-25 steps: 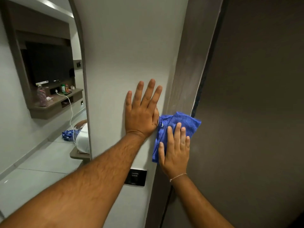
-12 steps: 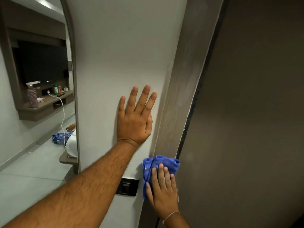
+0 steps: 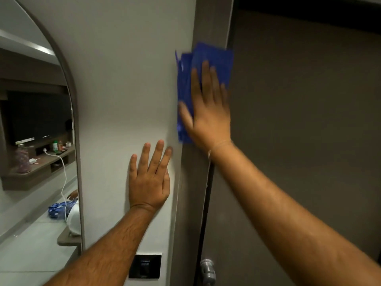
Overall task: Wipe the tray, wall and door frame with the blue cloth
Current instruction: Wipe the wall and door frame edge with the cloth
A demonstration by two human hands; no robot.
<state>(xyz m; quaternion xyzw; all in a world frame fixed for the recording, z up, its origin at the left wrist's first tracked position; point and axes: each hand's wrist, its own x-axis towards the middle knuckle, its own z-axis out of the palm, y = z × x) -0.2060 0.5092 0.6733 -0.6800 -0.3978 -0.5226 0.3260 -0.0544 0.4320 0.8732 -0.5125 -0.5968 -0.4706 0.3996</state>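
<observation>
- Both hands are flat against vertical surfaces: the right hand (image 3: 208,112) is spread open and presses the blue cloth (image 3: 208,65) onto the door frame (image 3: 195,182), and the left hand (image 3: 149,180) lies open and empty on the wall (image 3: 123,79), fingers together, probably as a support.
- The door (image 3: 299,141) fills the right side of the view, dark and closed as far as I can see, with a metal handle (image 3: 207,269) low near the frame.
- The wall is the pale area in the middle, and an arched mirror (image 3: 31,141) stands at its left edge.
- The door frame is the brown-grey strip between the wall and the door; the cloth covers its upper part and laps a little over both its edges.
- A dark switch plate (image 3: 145,266) sits on the wall under the left forearm.
- About progress, I judge that the frame wiping is under way; whether the tray and the wall are already done I cannot tell, and no tray is visible.
- Compared with half a second ago, the right hand and the cloth have gone from low on the frame, just above the switch plate, to high above the left hand, and the cloth looks blurred from motion.
- The left hand has stayed on the same part of the wall.
</observation>
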